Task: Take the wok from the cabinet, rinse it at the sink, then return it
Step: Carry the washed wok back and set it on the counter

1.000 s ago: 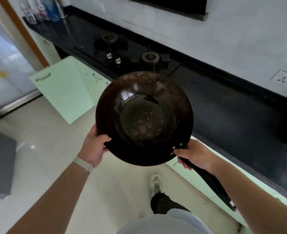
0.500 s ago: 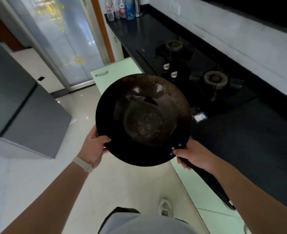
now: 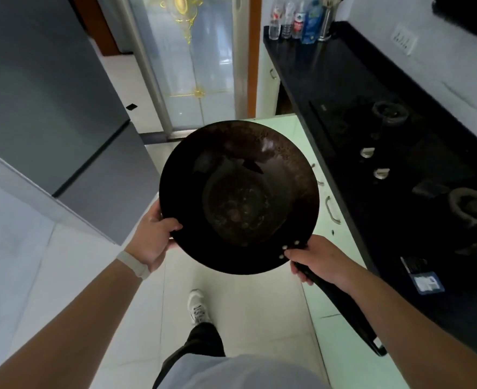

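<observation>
A dark round wok (image 3: pixel 238 196) with brown residue at its bottom is held level in front of me over the floor. My left hand (image 3: pixel 154 238) grips its left rim, thumb over the edge. My right hand (image 3: pixel 320 261) is closed around the black handle (image 3: pixel 349 310) just behind the three rivets; the handle runs back under my forearm. The pale green cabinet fronts (image 3: pixel 331 220) stand just right of the wok. No sink is in view.
A black counter (image 3: pixel 330 80) with a two-burner gas hob (image 3: pixel 394 153) runs along the right. Bottles (image 3: pixel 296 19) stand at its far end. A grey fridge (image 3: pixel 49 108) is on the left, a glass door (image 3: pixel 192 57) ahead, pale tiled floor (image 3: pixel 63 276) below.
My view has swung left along the kitchen: the hob has slid to the right and the fridge and glass door have come into view. Both hands keep the same grip on the wok.
</observation>
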`<state>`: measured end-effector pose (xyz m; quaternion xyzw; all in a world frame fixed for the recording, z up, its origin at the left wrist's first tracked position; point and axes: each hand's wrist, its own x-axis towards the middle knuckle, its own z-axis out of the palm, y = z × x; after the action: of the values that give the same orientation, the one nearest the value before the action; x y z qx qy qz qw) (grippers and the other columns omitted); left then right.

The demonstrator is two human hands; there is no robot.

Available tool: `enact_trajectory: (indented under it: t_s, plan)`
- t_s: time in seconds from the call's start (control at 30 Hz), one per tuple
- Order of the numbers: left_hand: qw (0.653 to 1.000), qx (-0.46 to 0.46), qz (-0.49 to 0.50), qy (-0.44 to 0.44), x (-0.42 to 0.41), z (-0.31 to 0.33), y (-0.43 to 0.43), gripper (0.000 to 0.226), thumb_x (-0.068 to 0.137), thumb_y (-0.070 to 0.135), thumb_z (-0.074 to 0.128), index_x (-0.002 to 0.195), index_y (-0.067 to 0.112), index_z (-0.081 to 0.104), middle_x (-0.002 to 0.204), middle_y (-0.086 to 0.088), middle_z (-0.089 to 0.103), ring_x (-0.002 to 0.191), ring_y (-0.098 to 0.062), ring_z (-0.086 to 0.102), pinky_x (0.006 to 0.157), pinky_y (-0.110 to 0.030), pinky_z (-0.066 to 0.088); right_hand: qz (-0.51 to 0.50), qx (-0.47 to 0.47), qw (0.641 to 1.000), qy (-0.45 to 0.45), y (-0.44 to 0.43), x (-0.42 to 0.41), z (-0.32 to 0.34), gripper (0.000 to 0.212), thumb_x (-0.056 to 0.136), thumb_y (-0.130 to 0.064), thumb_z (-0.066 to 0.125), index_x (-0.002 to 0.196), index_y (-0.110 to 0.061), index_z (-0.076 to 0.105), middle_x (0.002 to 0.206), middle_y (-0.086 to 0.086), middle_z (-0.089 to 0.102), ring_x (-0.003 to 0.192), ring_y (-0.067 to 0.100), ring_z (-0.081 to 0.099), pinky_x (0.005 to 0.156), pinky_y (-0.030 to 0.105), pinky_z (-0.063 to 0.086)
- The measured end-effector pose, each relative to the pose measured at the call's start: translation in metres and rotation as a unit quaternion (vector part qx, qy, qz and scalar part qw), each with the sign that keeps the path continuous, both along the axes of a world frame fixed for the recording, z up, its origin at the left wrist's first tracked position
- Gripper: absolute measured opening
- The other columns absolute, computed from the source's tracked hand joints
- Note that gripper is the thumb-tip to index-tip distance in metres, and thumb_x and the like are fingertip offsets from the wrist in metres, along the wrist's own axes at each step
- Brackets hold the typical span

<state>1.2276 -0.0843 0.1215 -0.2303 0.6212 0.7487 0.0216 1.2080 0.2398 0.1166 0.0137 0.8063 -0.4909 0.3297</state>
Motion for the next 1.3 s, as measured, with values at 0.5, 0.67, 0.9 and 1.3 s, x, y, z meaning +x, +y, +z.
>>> enact_trajectory:
  t_s: [0.5,0.67,0.9,1.3]
  plan:
    - [0.998,0.045,-0.036,-0.007,-0.194,0.001,-0.204,0.063,0.092,-0.015,0.04,0.134,0.03,0.054,0.123,0.003,0.065,0.106,-0.023,0.066,0.074,-0.033,0.06,-0.02,0.052,0.998,0.019,-0.207,-0.187,0.011,0.03,0.094,-0.014,0.061,0.07,0.004,0.065,0.072,0.03,0.069,0.052,0.028,0.059,0.051,0.032,0.048]
    - [0.998,0.052,-0.029,-0.007,-0.243,-0.003,-0.234,0.063,0.091,-0.016,0.04,0.131,0.031,0.056,0.124,0.0,0.064,0.107,-0.025,0.065,0.073,-0.032,0.06,-0.012,0.053,0.998,0.019,-0.237,-0.24,0.016,0.033,0.095,-0.013,0.06,0.069,0.006,0.064,0.062,0.018,0.068,0.046,0.021,0.058,0.049,0.029,0.048]
    - [0.999,0.037,-0.021,-0.028,-0.326,-0.017,-0.267,0.066,0.091,-0.015,0.041,0.143,0.025,0.047,0.132,-0.007,0.06,0.111,-0.03,0.063,0.073,-0.036,0.06,0.002,0.05,0.999,0.003,-0.264,-0.332,-0.001,0.032,0.094,-0.017,0.061,0.067,-0.001,0.066,0.063,0.021,0.069,0.049,0.025,0.058,0.051,0.03,0.048]
    - [0.999,0.022,0.002,-0.038,-0.531,-0.004,-0.28,0.067,0.09,-0.016,0.039,0.143,0.025,0.046,0.133,-0.004,0.059,0.114,-0.032,0.06,0.092,-0.053,0.053,0.008,0.018,1.0,-0.009,-0.283,-0.537,0.009,0.026,0.096,-0.013,0.06,0.073,0.0,0.063,0.057,0.007,0.067,0.045,0.019,0.058,0.046,0.029,0.047]
